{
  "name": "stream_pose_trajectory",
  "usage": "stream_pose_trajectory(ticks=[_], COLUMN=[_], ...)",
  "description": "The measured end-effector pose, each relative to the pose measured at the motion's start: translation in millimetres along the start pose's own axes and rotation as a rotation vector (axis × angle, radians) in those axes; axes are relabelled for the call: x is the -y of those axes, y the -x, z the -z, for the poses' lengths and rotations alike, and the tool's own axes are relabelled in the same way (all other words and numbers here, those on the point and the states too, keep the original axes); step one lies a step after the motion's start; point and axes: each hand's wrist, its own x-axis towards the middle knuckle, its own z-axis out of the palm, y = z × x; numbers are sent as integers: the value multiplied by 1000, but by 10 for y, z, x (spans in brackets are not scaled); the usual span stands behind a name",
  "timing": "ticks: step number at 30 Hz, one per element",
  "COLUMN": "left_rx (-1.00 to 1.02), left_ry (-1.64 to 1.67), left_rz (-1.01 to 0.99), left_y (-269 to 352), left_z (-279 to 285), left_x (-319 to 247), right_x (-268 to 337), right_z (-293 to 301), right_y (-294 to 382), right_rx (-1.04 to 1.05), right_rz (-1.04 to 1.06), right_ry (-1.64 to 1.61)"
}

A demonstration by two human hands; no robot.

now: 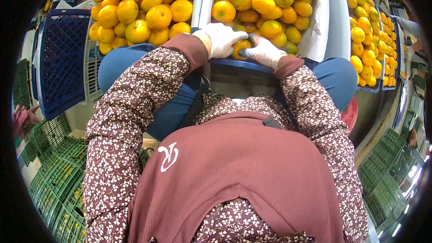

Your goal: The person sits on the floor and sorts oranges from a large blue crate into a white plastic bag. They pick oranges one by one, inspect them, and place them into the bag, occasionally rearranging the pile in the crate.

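Observation:
Both my hands wear pale knit gloves with grey fingertips. At the near edge of the middle paper-lined crate (241, 63), a mandarin orange (241, 49) lies between them. My left hand (221, 40) reaches over it from the left, its fingers around the fruit's left and upper side. From the right, my right hand (265, 51) has its thumb and fingers on the same orange. Heaped mandarins (263, 3), orange with some green patches, lie just beyond my hands. To the left is another heap of larger oranges (158, 17). How firmly each hand grips cannot be seen.
Blue plastic crates (64, 60) stand upright at the left. Further filled crates of mandarins (366, 59) line the right side. Green crates (60, 175) are stacked at the lower left, and more green crates (383, 158) stand at the lower right. White lining paper (319, 20) rises over the middle crate's right side.

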Motion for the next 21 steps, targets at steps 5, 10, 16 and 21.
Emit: stream_pose_trajectory(ticks=[5,10,16,21], left_rx=[48,-125,-139,-120], left_ry=[-36,-117,13,20], left_rz=[16,-79,-94,-69], left_y=[-6,-88,-166,-164], left_z=[56,-147,-235,-215], left_x=[-84,-114,-107,-126], right_x=[45,-8,83,87], right_z=[-14,586,630,611], right_y=[-8,273,233,377], right_rx=[-5,-474,-370,-28], right_rz=[24,129,16,-105], right_ry=[293,664,690,184])
